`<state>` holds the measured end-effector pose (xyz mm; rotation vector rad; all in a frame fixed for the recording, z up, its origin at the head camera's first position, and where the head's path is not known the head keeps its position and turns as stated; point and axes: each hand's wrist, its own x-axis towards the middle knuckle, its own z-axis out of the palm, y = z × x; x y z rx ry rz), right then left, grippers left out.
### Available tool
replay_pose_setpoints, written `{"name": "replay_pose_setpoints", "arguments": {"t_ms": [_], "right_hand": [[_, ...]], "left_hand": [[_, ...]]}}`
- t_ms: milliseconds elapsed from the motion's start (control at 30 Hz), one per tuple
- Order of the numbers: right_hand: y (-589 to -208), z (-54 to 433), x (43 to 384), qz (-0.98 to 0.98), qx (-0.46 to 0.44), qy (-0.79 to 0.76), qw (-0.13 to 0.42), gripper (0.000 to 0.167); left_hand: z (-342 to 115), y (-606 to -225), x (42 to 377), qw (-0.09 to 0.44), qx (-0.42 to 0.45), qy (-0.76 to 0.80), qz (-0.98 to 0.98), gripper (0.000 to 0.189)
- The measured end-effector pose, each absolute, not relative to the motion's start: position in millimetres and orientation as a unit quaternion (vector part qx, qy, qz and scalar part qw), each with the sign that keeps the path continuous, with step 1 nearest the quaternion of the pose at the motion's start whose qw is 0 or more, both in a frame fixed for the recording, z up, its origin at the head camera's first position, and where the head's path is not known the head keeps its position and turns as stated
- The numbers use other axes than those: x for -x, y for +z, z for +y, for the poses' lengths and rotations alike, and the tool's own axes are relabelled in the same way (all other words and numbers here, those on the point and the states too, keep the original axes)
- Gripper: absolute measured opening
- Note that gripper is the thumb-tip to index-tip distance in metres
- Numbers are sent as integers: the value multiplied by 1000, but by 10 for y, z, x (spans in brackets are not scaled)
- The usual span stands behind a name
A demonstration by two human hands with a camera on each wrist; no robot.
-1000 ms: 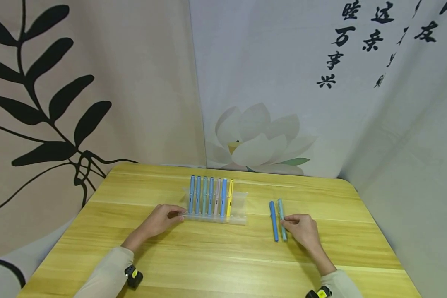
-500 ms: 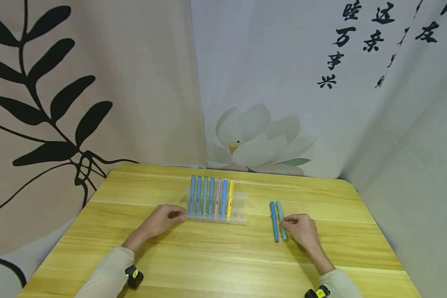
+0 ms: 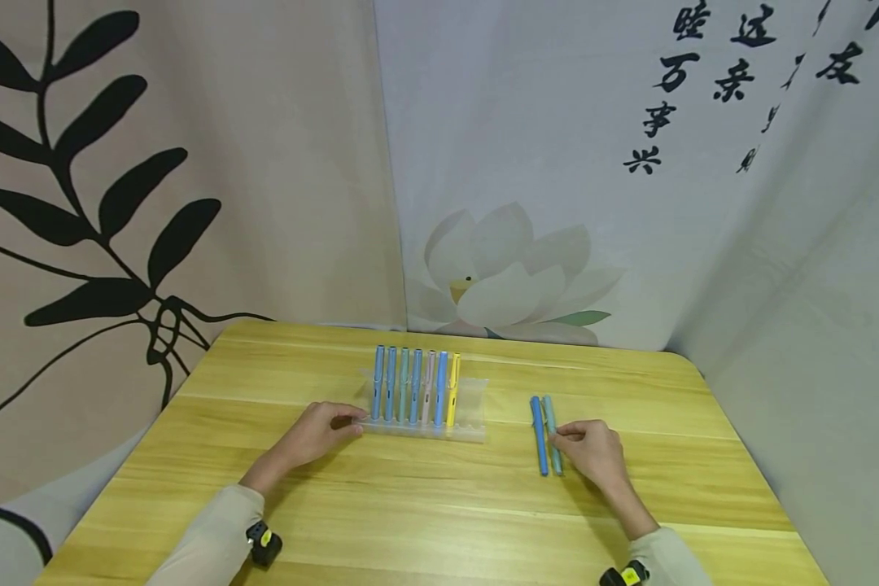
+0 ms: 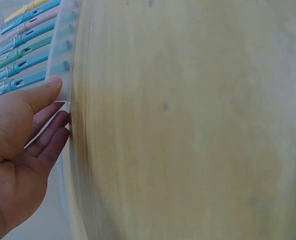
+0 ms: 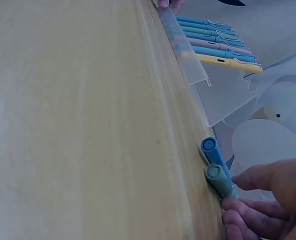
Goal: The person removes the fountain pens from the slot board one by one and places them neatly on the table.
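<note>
A clear plastic pen rack [image 3: 472, 407] stands on the table, with several pens leaning upright in its left and middle slots: blue ones, a green, a pinkish one and a yellow pen [image 3: 452, 391] at the right end. My left hand [image 3: 322, 430] holds the rack's left front corner, thumb in front [image 4: 50, 92]. To the right of the rack, a blue pen [image 3: 539, 435] lies on the table. Close beside it lies a green pen [image 3: 556, 456], pinched near its middle between the thumb and fingers of my right hand [image 3: 593, 452]. The right wrist view shows both pens' ends.
The wooden table [image 3: 410, 521] reaches back to curtains with a printed plant [image 3: 120, 297] and lotus [image 3: 520, 277]. Table surface lies between the rack and the two loose pens. A black device with a yellow mark [image 3: 264, 544] sits on the left wrist.
The green pen has shifted slightly left, nearer to the blue pen, with my right hand still on it. My left hand and the rack stay in place.
</note>
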<state>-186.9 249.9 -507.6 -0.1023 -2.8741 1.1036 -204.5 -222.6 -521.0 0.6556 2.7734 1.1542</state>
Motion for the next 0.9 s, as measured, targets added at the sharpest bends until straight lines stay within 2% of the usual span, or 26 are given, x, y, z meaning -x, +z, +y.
{"name": "replay_pose_setpoints", "arguments": {"t_ms": [200,467,700,900], "right_hand": [[-4996,2503,1859,-931,29,363,32,19],[-4839,2426,1892,-924,-24,378,49,25],[-4774,2243,1942,-900,-82,426,50,31],[-4775,2028,1981,-876,-113,465,52,28]], "left_hand": [[-2231,-5218,2047,35,-211,378,901,29],[-2233,-5219,2046,35,-207,376,902,28],[-2242,-5218,2042,30,-213,376,901,28],[-2248,-5235,2047,30,-212,378,901,29]]}}
